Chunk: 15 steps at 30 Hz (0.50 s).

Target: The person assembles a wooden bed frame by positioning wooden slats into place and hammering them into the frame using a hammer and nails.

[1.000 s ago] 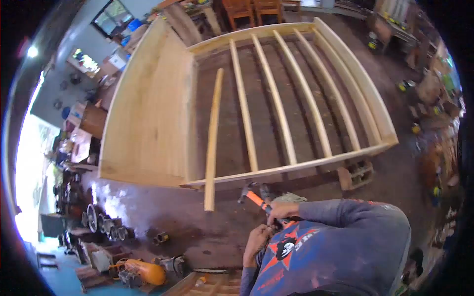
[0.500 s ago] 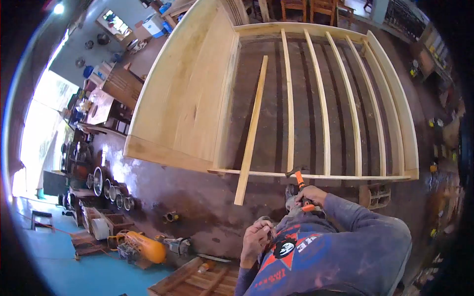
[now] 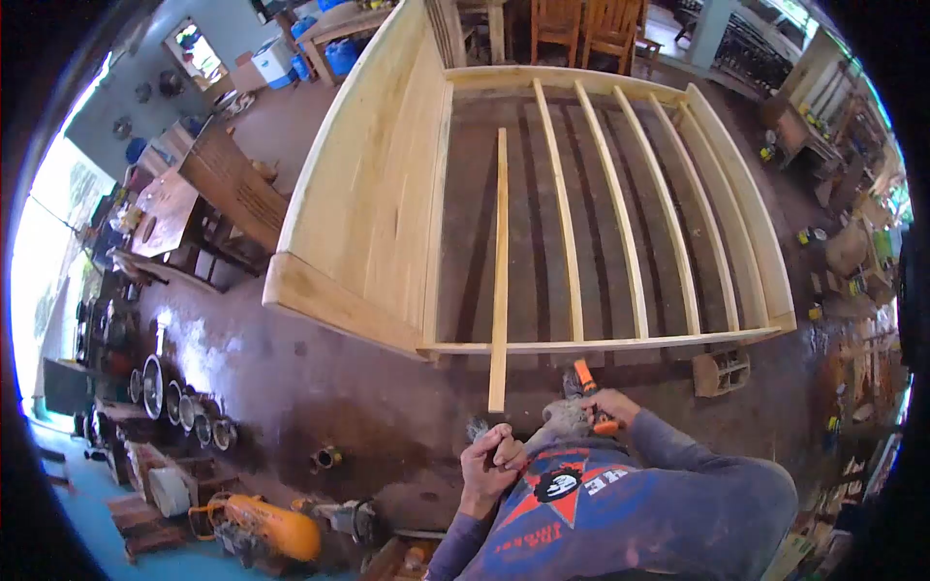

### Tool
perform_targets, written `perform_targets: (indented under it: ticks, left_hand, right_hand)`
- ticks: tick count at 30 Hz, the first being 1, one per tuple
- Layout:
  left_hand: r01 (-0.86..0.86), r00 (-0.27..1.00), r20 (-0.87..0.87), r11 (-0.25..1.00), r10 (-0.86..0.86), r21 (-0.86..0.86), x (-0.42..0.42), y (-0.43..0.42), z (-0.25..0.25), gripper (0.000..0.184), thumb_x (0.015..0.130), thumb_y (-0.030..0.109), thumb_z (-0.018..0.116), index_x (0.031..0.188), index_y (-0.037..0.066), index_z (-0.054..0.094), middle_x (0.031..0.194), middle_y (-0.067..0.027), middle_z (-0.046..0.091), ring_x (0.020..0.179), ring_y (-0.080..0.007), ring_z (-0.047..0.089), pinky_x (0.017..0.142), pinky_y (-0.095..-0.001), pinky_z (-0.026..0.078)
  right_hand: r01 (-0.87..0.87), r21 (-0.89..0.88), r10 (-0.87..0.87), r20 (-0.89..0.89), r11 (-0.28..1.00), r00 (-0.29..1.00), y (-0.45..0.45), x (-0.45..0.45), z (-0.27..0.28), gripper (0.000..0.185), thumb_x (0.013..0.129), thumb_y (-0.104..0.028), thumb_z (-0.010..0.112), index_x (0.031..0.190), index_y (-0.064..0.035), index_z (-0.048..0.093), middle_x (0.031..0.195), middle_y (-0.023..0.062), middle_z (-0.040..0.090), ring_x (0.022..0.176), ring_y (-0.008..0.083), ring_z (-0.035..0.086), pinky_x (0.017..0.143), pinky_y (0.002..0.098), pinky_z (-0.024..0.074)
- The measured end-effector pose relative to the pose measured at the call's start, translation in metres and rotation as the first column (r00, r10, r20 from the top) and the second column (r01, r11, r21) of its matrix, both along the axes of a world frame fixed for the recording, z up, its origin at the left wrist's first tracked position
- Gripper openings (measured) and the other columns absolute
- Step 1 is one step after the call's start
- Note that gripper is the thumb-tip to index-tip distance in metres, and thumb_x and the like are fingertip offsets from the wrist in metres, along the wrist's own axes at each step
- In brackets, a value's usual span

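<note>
My right hand (image 3: 614, 405) is closed around a hammer (image 3: 585, 376) with an orange and black handle, held in front of my shirt. My left hand (image 3: 492, 460) is raised beside my chest with its fingers curled together; what they pinch is too small to make out. Just beyond the left hand is the near end of a loose wooden slat (image 3: 500, 290), which lies across the near rail of a pale wooden bed frame (image 3: 601, 345). Several fixed slats span the frame to the right of the loose one. A tall headboard panel (image 3: 373, 184) stands at its left.
A small wooden block-like crate (image 3: 722, 373) is below the frame's near right side. An orange tank (image 3: 271, 526) and round metal parts (image 3: 153, 385) are at the lower left. A wooden table (image 3: 170, 208) stands at the left, with chairs (image 3: 584, 29) behind the frame.
The view has shifted. My left hand has risen from my shirt toward the slat's near end. The hammer has been drawn in closer to my body, still in my right hand.
</note>
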<state>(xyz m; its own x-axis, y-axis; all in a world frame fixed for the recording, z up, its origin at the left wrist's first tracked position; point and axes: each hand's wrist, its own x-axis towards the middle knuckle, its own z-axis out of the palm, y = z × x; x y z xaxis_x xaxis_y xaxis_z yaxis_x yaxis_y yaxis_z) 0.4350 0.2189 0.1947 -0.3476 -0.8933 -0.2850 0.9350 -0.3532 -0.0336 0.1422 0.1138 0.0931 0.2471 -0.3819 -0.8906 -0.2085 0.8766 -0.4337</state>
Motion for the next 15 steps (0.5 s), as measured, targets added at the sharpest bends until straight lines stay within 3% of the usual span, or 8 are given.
perform_targets:
  ticks: [2,3,4,7,8,9,13,15]
  left_hand:
    - [0.029,0.999,-0.039,1.0,-0.028,0.008,0.023,-0.003,0.0,0.018,0.096,0.018,0.05,0.102,0.002,0.058,0.058,0.0022,0.038,0.057,-0.0101,0.034,0.058,-0.0266,0.03]
    - [0.046,0.997,-0.067,0.998,-0.043,0.038,0.033,-0.001,0.0,0.018,0.096,0.017,0.051,0.102,0.003,0.058,0.059,0.0025,0.038,0.058,-0.0101,0.034,0.058,-0.0266,0.029]
    - [0.092,0.995,0.026,0.995,-0.093,0.049,0.042,-0.001,0.006,0.018,0.095,0.017,0.054,0.105,0.003,0.057,0.061,0.0031,0.037,0.061,-0.0103,0.034,0.059,-0.0264,0.029]
    - [0.195,0.98,0.043,0.98,-0.193,-0.048,0.062,-0.001,0.006,0.019,0.095,0.018,0.056,0.107,0.004,0.057,0.063,0.0032,0.038,0.062,-0.0104,0.034,0.06,-0.0264,0.029]
    - [0.215,0.977,0.014,0.975,-0.214,-0.054,0.067,0.0,-0.004,0.018,0.094,0.02,0.056,0.102,0.005,0.058,0.063,0.0028,0.039,0.062,-0.0111,0.032,0.061,-0.0265,0.028]
    - [0.236,0.972,0.008,0.97,-0.236,-0.053,0.071,-0.001,-0.007,0.018,0.094,0.02,0.056,0.102,0.005,0.058,0.063,0.0028,0.039,0.062,-0.0111,0.032,0.061,-0.0265,0.028]
    - [0.287,0.942,0.218,0.95,-0.256,-0.122,0.082,-0.017,-0.003,0.019,0.096,0.026,0.057,0.1,0.007,0.058,0.063,0.0038,0.037,0.061,-0.0114,0.032,0.061,-0.0265,0.029]
    - [0.332,0.84,0.472,0.942,-0.268,-0.054,0.091,-0.028,0.004,0.019,0.096,0.027,0.059,0.099,0.008,0.057,0.064,0.0036,0.037,0.06,-0.0114,0.034,0.059,-0.0266,0.031]
  right_hand:
    - [0.013,0.003,-0.013,-0.022,1.0,1.0,0.028,0.021,-0.012,0.02,0.089,-0.02,0.07,0.076,-0.0061,0.064,0.061,0.0014,0.061,0.044,0.0093,0.052,0.041,0.0238,0.0413]
    - [0.015,0.058,-0.019,0.062,0.998,0.998,0.044,0.021,-0.045,0.02,0.089,-0.021,0.071,0.078,-0.0053,0.063,0.064,0.001,0.06,0.049,0.0089,0.054,0.044,0.0236,0.0432]
    - [0.016,0.115,-0.033,0.148,0.993,0.988,0.059,0.027,-0.064,0.021,0.088,-0.022,0.072,0.08,-0.0046,0.063,0.066,0.0006,0.059,0.054,0.0084,0.057,0.047,0.0234,0.0451]
    - [0.158,0.105,-0.169,0.102,0.982,0.98,0.066,0.06,0.008,0.02,0.089,-0.021,0.071,0.084,-0.0032,0.063,0.067,0.0008,0.059,0.054,0.0082,0.057,0.047,0.0235,0.0454]
    - [0.274,0.18,-0.303,0.157,0.945,0.94,0.073,0.059,-0.005,0.02,0.089,-0.019,0.071,0.085,-0.0021,0.063,0.065,0.0012,0.059,0.052,0.0087,0.056,0.047,0.0234,0.046]
    - [0.296,0.181,-0.324,0.151,0.938,0.934,0.077,0.058,-0.013,0.02,0.089,-0.019,0.071,0.085,-0.0021,0.063,0.065,0.0012,0.059,0.052,0.0087,0.056,0.047,0.0234,0.046]
    - [0.268,0.14,-0.284,0.111,0.953,0.952,0.083,0.053,-0.042,0.018,0.087,-0.018,0.07,0.083,-0.0025,0.063,0.064,0.0033,0.061,0.057,0.011,0.059,0.05,0.0244,0.0457]
    - [0.311,-0.003,-0.31,0.054,0.95,0.949,0.085,0.064,-0.031,0.019,0.087,-0.02,0.071,0.083,-0.0022,0.064,0.062,0.0019,0.06,0.055,0.0124,0.059,0.051,0.0259,0.0466]
